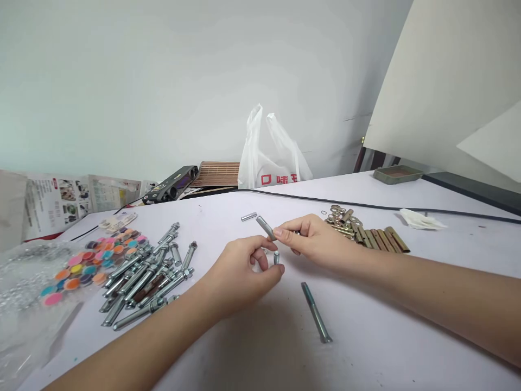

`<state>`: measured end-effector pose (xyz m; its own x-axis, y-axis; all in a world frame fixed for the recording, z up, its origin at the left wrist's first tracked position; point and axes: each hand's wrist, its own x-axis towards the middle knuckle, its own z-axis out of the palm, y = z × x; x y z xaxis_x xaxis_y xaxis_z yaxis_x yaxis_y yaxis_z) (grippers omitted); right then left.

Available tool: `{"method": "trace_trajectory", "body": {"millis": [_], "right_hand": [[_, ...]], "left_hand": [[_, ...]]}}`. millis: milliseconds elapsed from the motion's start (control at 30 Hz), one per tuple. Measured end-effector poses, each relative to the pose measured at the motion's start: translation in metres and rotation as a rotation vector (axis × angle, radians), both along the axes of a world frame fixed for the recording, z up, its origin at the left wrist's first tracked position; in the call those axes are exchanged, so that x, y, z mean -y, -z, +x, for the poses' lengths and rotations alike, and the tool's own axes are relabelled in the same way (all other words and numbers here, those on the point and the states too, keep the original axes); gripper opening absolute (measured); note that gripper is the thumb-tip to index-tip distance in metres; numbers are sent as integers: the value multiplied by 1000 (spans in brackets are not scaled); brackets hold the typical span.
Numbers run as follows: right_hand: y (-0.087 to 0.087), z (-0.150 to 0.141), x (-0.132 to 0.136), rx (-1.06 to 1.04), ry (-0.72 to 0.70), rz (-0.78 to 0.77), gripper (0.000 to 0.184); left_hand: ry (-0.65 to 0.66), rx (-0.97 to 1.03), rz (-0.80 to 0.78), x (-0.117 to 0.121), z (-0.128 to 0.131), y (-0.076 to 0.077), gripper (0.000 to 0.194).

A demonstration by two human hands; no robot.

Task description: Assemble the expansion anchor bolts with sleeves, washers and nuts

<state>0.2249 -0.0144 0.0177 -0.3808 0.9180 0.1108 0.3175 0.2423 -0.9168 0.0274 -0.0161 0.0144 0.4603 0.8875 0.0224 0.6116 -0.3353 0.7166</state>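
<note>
My right hand (306, 234) pinches a silver metal sleeve (264, 226) between thumb and fingers, its free end pointing up and to the left. Close below it, my left hand (244, 266) is closed with the thumb and fingers around a silver bolt (276, 257). Only the bolt's short upper end shows; the fingers hide the rest. A loose bolt with a flared end (316, 313) lies on the white table in front of my hands. Beyond them rests another silver sleeve (248, 216).
Left, a heap of silver expansion bolts (142, 277) lies beside colourful discs (87, 266) and clear plastic (28, 304). Right are brass-coloured sleeves (382, 239), washers (336, 210) and a tissue (421, 219). A black cable (350, 202) crosses behind, near a white plastic bag (272, 157) and green tray (397, 174).
</note>
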Motion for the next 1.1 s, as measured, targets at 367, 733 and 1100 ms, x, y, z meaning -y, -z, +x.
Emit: {"method": "trace_trajectory", "body": {"millis": [367, 733, 1100], "right_hand": [[18, -9, 1, -239, -97, -31, 42], [22, -3, 6, -175, -180, 23, 35], [19, 0, 9, -163, -145, 107, 32]], "left_hand": [[89, 110, 4, -10, 6, 12, 18], [110, 123, 24, -10, 3, 15, 20], [84, 32, 82, -9, -1, 13, 14]]}}
